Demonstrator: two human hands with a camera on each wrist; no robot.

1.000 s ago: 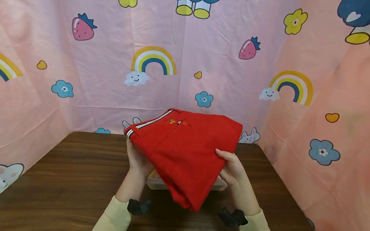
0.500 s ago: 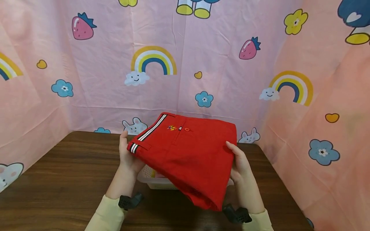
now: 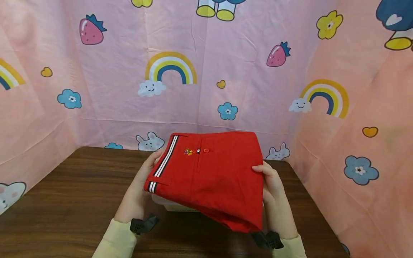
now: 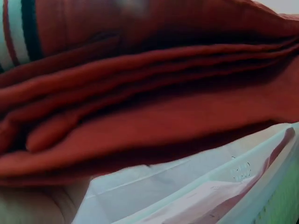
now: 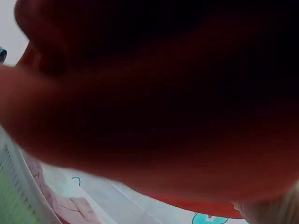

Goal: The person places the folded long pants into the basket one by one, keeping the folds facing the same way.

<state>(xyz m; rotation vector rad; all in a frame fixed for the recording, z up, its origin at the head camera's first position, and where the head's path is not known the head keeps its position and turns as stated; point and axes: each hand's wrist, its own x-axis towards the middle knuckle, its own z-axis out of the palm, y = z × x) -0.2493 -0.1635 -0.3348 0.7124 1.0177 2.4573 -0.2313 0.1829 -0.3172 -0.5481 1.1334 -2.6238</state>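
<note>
Red folded shorts (image 3: 213,179) are gripped between both hands, left (image 3: 142,186) and right (image 3: 272,184).

Red shorts (image 3: 213,179), black-white striped waistband; dark brown table (image 3: 64,200); pink cartoon-print backdrop (image 3: 113,89).

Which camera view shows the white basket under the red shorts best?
The left wrist view: the white basket fills its lower part, with rim and contents visible below the folded red shorts. The head view shows only a strip of the basket under the shorts. The right wrist view shows a blurred edge.
</note>
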